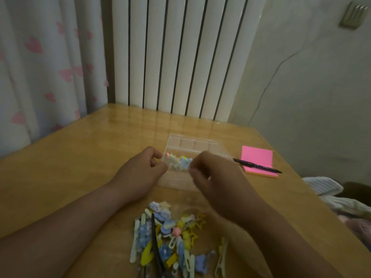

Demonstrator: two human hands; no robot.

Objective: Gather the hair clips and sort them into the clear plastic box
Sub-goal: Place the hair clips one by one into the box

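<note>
Head cam, dim light, some blur on R hand.

L hand (143, 170): over wooden table (76, 157), fingers curled in, thumb and forefinger pinched near left edge of clear plastic box (193, 146). Looks to touch or pinch sthg small at box edge; can't tell what, too blurred.

R hand (215, 177): just right of L hand, curled loosely, fingertips down over box's near half. Blurred; can't tell whether gripping anything.

Clear plastic box: directly beyond both hands, between them and partly hidden by R hand. Lid part stands open at far side. A few hair clips inside (180, 163), visible in gap between the hands: yellow, blue, white, pinkish. Which compartment: can't tell.

Loose pile of hair clips (168, 235): nearer than hands, between the two forearms, closer to R forearm. Mixed yellow, blue, white, one pink bit; star shapes, cloud shapes, long snap clips. Seems to lie on clear plastic film/bag, edges hard to make out. Long black clip (155, 239) lying across pile, lengthwise. Pale clip (220, 257) lying apart at pile's right edge, beside R forearm.

Right of R hand, beyond wrist: pink sticky-note pad (258, 159) w/ black pen (259, 167) lying across its near edge, pen's other end close to box's right side.

Beyond box: white radiator (180, 53). Far left of L hand: curtain w/ pink hearts (40, 63).
</note>
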